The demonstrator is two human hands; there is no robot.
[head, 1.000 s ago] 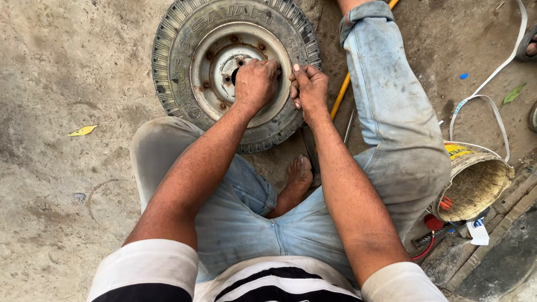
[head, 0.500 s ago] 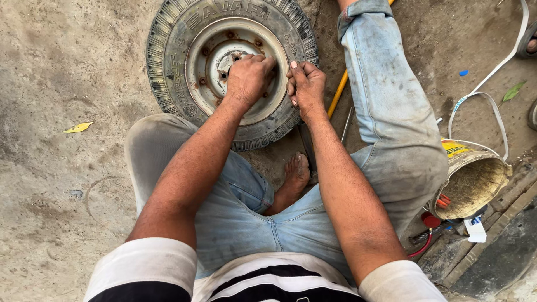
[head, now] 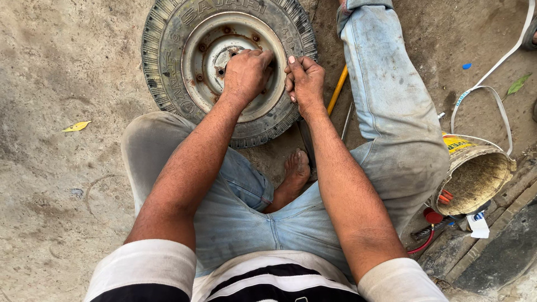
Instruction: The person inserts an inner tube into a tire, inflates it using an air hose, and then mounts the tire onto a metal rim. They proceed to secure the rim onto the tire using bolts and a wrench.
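While the wheel (head: 228,67) lies flat on the dirt between the person's legs, the left hand (head: 246,72) is clenched over the rim's edge and the right hand (head: 305,81) is curled at the tyre wall; what it grips cannot be told. Risk: fingers pinched if the rim slips. A yellow bar (head: 337,89) lies alongside, a bucket (head: 475,179) well apart.

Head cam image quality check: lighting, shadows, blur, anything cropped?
Head view: soft, even daylight, no glare or hard shadows. Left hand and right hand sharp on the wheel rim, no motion blur. Tyre tread crisp, its top edge cropped by the frame. Bucket interior is in dim shade; the ground at the edges stays in focus.
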